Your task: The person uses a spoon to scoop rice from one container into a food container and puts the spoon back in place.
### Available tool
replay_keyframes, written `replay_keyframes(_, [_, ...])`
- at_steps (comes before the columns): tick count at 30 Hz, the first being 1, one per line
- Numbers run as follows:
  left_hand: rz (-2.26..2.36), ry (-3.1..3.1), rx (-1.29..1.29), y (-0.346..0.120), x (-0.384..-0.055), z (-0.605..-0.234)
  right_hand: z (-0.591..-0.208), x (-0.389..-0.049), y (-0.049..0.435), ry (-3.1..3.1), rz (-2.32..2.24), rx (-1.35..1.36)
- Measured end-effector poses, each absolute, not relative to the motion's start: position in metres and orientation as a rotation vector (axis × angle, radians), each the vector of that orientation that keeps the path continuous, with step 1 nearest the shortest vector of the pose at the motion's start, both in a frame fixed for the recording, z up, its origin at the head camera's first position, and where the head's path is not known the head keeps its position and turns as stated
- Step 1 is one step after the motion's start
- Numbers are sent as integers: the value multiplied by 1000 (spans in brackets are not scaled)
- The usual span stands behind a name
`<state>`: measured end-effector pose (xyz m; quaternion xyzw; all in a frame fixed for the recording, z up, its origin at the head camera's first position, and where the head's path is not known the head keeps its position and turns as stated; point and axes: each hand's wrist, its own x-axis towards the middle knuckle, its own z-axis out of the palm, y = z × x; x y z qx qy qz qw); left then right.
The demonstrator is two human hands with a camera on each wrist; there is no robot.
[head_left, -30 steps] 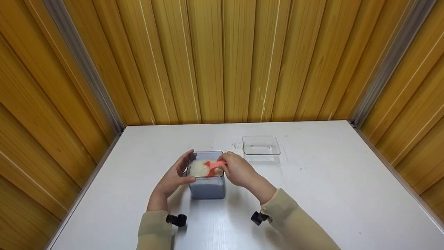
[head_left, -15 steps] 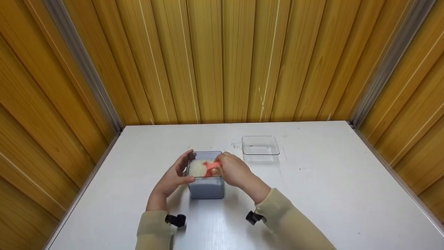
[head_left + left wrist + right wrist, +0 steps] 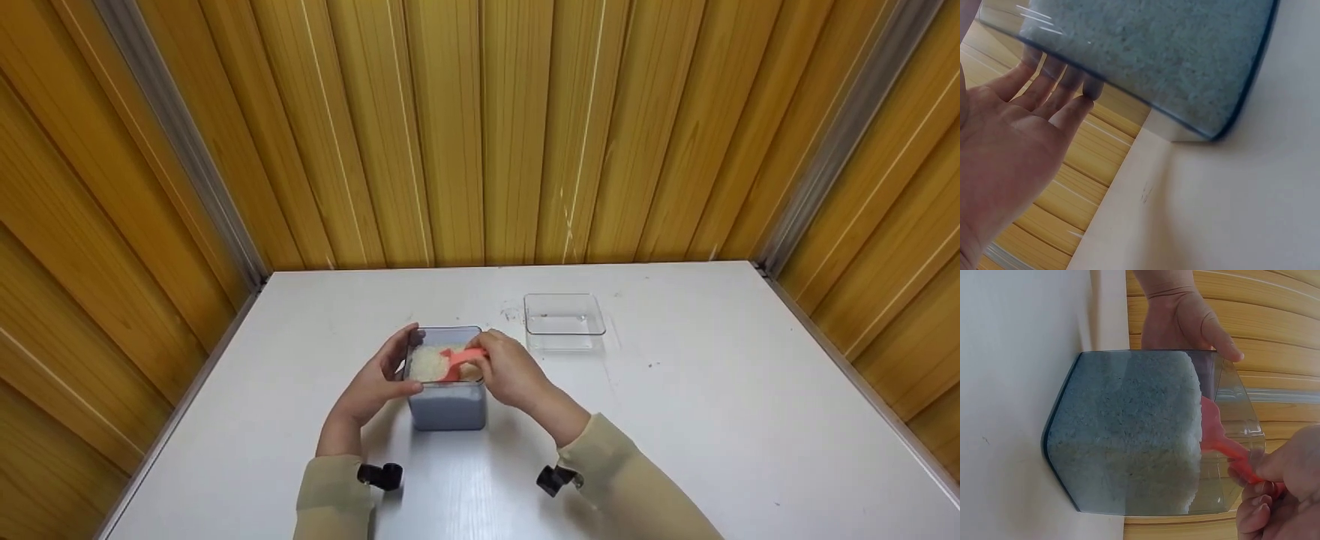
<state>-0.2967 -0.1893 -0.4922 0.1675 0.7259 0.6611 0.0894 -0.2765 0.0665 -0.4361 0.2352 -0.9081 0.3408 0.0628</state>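
Note:
A bluish see-through plastic container (image 3: 448, 411), largely filled with white rice (image 3: 428, 364), stands on the table. My left hand (image 3: 369, 390) holds its left side, thumb at the front rim and fingers along the wall; the left wrist view shows those fingers (image 3: 1075, 107) against the plastic. With my right hand (image 3: 516, 371) I grip the handle of a pink-red scoop (image 3: 456, 361) at the container's right rim. In the right wrist view, the scoop's head (image 3: 1211, 422) rests at the rice surface inside the container, its lower edge hidden by rice.
A clear rectangular box (image 3: 564, 333) stands farther back on the right of the white table (image 3: 712, 390). Small dark specks lie around it. Yellow wood-patterned panels (image 3: 480, 135) rise behind the table and at both sides.
My right hand and the scoop shift slightly left, then slightly back to the right. The scoop stays inside the container throughout. My left hand and the container stay in place.

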Motion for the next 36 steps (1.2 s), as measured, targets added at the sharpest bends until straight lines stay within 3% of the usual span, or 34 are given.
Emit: replay_keyframes(36, [1985,2127,497,-189,-295,-490,-472,-276,93,-2397,1613,559])
